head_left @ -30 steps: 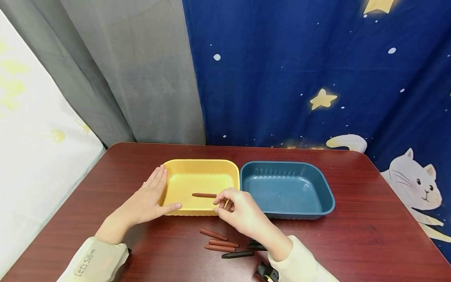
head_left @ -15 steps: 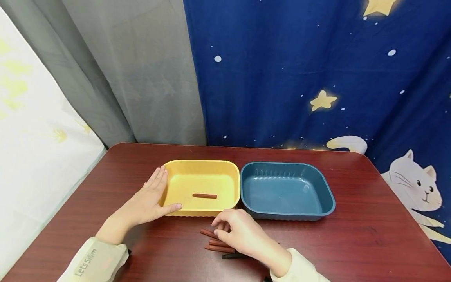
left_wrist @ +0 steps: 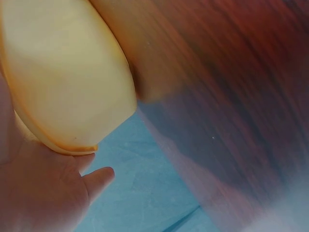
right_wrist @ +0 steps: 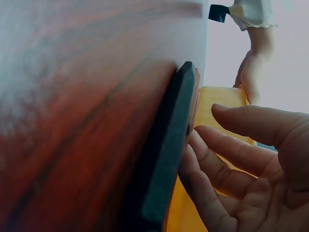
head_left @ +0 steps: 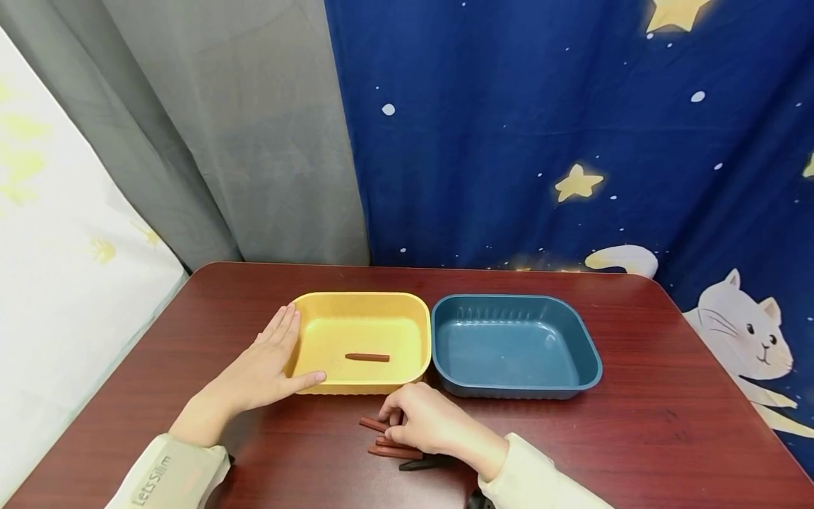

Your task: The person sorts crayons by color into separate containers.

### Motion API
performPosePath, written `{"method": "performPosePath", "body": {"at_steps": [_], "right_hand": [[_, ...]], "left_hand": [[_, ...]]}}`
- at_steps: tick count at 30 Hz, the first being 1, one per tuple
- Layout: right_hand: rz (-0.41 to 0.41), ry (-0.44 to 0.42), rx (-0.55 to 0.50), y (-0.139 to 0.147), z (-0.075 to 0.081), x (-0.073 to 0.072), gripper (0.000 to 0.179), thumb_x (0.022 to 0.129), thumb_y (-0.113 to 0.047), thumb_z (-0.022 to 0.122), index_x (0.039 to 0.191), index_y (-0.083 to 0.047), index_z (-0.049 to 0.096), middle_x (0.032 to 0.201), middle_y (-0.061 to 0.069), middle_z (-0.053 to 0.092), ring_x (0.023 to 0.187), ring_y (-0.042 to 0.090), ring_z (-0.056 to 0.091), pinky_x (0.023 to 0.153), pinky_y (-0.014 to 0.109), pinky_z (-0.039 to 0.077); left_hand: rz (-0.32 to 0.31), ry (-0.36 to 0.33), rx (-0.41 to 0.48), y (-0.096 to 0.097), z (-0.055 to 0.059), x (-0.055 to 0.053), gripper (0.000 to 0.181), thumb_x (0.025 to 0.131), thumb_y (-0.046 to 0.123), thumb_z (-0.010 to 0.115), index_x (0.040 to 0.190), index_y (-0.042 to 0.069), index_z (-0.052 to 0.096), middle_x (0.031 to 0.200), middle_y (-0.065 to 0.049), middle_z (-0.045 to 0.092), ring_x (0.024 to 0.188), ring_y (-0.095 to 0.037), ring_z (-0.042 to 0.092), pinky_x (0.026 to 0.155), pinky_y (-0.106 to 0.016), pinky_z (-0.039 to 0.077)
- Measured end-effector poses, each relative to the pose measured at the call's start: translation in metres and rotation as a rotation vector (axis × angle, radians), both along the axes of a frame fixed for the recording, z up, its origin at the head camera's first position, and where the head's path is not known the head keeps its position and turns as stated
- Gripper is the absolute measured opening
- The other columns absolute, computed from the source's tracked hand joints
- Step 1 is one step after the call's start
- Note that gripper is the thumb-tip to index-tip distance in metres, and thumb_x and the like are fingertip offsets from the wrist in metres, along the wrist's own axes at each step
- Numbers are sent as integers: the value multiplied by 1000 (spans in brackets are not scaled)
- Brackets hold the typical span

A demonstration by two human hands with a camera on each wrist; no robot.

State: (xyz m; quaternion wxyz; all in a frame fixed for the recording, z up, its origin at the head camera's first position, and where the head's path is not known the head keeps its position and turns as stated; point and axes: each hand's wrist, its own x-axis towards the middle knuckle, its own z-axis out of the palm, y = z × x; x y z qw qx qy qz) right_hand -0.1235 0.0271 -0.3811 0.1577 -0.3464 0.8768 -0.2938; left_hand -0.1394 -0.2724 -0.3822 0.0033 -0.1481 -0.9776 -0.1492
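Note:
My left hand [head_left: 261, 371] lies along the left end of the yellow bin [head_left: 420, 332], its fingers straight on the outside and its thumb across the front rim. Inside that bin is one brown crayon [head_left: 367, 358]. My right hand [head_left: 432, 424] is low over a few brown crayons [head_left: 394, 452] on the table in front of the bin and partly hides them. In the right wrist view its thumb and fingertips stand apart, close to the crayons, with nothing seen between them. A black crayon [right_wrist: 166, 150] lies nearest that camera.
A blue bin [head_left: 518, 346] stands against the yellow bin's right side, with no crayon seen in it. A dark object [head_left: 478, 499] shows partly beside the right sleeve. Curtains hang behind the table's far edge.
My right hand has drawn back from the yellow bin and come down to the brown crayons on the table. The crayon in the bin and my left hand stay in place.

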Motion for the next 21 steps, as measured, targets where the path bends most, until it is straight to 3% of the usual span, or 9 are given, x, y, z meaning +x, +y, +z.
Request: {"method": "performPosePath", "body": {"at_steps": [7,15,21], "right_hand": [[23,16,120,-3,-1,0,18,80,-11,79,97,-15,77,68,-15,57,66,-3,50,66,14,45],[47,-33,94,-3,-1,-1,16,79,-4,78,83,-17,69,67,-12,54,64,-2,48,63,15,42],[53,-41,87,-3,-2,-1,17,79,-4,78,84,-17,68,67,-14,55,63,-3,49,64,14,43]], "left_hand": [[-8,13,-6,0,2,1,113,87,66,61,154,-11,13,165,-26,7,154,-41,4,123,-54,16],[-4,4,2,1,4,1,113,87,66,61,154,-11,12,165,-25,6,154,-40,3,123,-55,16],[-2,-2,2,1,4,1,114,87,66,61,154,-12,13,165,-25,6,154,-41,3,122,-57,17]]}}
